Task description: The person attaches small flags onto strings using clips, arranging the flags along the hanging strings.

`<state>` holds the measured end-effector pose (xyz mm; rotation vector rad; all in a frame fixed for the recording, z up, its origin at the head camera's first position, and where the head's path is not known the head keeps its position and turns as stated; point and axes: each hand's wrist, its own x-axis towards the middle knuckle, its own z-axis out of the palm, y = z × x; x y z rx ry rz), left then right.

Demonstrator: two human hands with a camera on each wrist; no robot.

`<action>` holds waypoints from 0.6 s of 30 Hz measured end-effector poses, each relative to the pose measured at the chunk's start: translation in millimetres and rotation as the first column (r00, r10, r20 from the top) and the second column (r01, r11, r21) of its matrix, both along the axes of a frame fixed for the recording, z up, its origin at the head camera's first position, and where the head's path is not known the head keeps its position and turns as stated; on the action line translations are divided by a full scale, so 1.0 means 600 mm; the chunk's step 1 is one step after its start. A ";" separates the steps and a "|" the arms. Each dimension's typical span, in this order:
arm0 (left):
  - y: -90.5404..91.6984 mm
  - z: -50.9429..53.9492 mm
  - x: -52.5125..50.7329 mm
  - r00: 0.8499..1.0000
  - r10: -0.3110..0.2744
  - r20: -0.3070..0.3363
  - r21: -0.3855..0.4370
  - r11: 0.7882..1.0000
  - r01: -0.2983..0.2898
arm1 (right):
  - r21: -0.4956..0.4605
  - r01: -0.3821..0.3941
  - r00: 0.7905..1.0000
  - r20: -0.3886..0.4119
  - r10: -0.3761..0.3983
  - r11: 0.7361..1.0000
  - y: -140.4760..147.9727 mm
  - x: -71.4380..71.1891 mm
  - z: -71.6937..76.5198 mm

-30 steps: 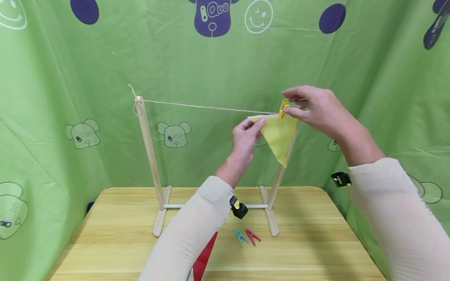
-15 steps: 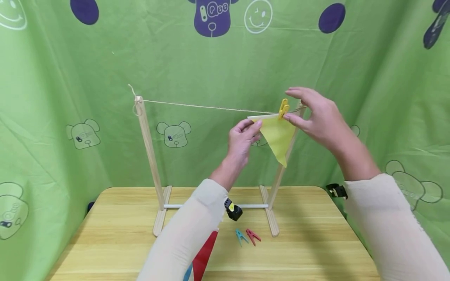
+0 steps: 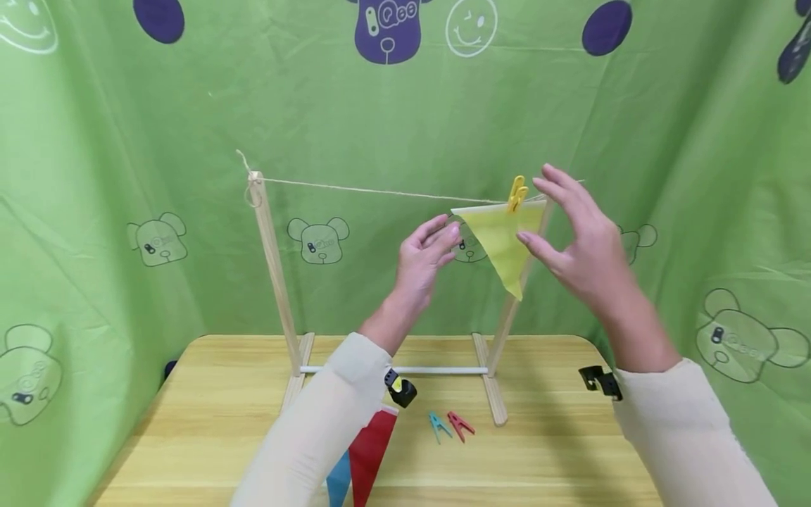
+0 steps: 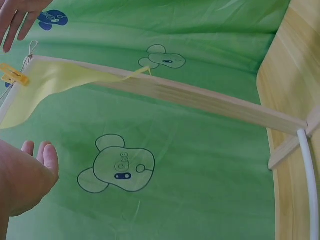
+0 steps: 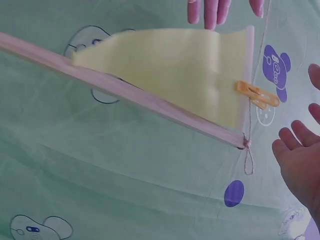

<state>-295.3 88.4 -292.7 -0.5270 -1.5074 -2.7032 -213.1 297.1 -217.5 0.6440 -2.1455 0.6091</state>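
Note:
A yellow pennant (image 3: pixel 502 239) hangs by one yellow clothespin (image 3: pixel 517 194) from the string (image 3: pixel 380 191), close to the right post. My left hand (image 3: pixel 419 264) is just left of the pennant's upper left corner, fingers relaxed and holding nothing. To the right of the clothespin, my right hand (image 3: pixel 589 246) has its thumb and fingers spread apart, also empty. The right wrist view shows the clothespin (image 5: pixel 257 94) across the pennant's white top edge, apart from the hand (image 5: pixel 302 160). In the left wrist view the pennant (image 4: pixel 55 85) hangs free of both hands.
The wooden stand has a left post (image 3: pixel 274 267) and a white crossbar (image 3: pixel 431 370). On the table (image 3: pixel 545 451) lie a teal clothespin (image 3: pixel 438 427), a red clothespin (image 3: pixel 460 426), a red pennant (image 3: pixel 372 451) and a blue pennant (image 3: pixel 339 482), the last two partly behind my left sleeve.
My left hand has let go of the pennant's left corner and moved left and down. My right hand has moved right, away from the yellow clothespin, its fingers wider apart.

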 end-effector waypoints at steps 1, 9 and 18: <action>-0.004 -0.002 0.001 1.000 0.001 -0.002 -0.002 1.000 -0.001 | -0.006 -0.003 1.000 -0.007 0.002 1.000 0.000 0.001 -0.006; -0.039 -0.020 0.010 1.000 0.008 -0.007 -0.035 0.999 -0.008 | -0.051 -0.017 0.999 -0.047 0.015 0.999 0.000 0.011 -0.054; -0.085 -0.048 0.022 0.998 0.039 -0.045 -0.085 0.995 -0.043 | -0.121 -0.033 0.999 0.012 0.034 0.992 -0.009 0.032 -0.109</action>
